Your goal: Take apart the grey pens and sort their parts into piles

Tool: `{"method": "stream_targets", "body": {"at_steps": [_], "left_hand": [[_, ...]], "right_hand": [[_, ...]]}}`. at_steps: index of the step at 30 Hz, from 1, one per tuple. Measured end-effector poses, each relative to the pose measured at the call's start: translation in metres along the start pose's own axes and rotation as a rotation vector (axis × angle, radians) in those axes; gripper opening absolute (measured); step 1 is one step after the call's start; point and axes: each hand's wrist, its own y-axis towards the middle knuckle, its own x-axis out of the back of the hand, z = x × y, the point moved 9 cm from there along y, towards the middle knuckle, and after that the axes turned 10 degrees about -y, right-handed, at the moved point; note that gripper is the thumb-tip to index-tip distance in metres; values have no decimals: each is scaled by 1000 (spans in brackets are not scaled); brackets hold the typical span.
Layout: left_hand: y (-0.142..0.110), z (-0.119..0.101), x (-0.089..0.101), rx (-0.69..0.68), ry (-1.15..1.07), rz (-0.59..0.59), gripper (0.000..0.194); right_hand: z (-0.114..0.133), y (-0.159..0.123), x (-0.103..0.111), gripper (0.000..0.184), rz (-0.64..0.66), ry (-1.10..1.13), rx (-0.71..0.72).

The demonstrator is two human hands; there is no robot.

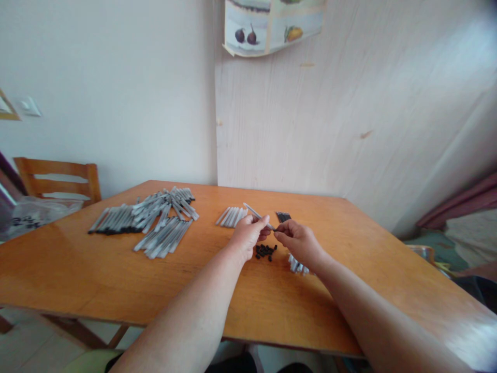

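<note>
My left hand [248,237] is closed around a pale, translucent pen barrel [253,210], which tilts up to the left above the table. At the barrel's lower right end, my right hand [302,239] pinches a small dark piece, mostly hidden by the fingertips. The two hands nearly meet there. Below them lies a loose cluster of small black pen plugs [264,252]. Several similar barrels [232,217] rest side by side behind my left hand. A bundle of thin dark sticks [283,216] sits behind my right hand, and small whitish pieces [297,264] lie partly under its wrist.
Large piles of pens with black ends [163,206] cover the left part of the wooden table [186,290]. A wooden chair [58,170] stands beyond its left edge, near a clear plastic bag [42,211]. A wall with a fruit picture [267,31] rises behind.
</note>
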Motion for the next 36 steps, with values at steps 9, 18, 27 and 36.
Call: {"method": "stream_targets", "body": {"at_steps": [9,18,27,36], "left_hand": [[4,0,8,14,-68,-66,29],[7,-2,19,-8,-83,-159,23],[8,-2,20,-16,-94,-156,23],[9,-2,20,-20,-106,-149,26]], "right_hand": [[2,0,-1,18,31,-64,-2],[2,0,-6,14,82,-245,75],[1,0,-17,14,191,-422,160],[-3,-1,-21,19,214,-486,163]]}}
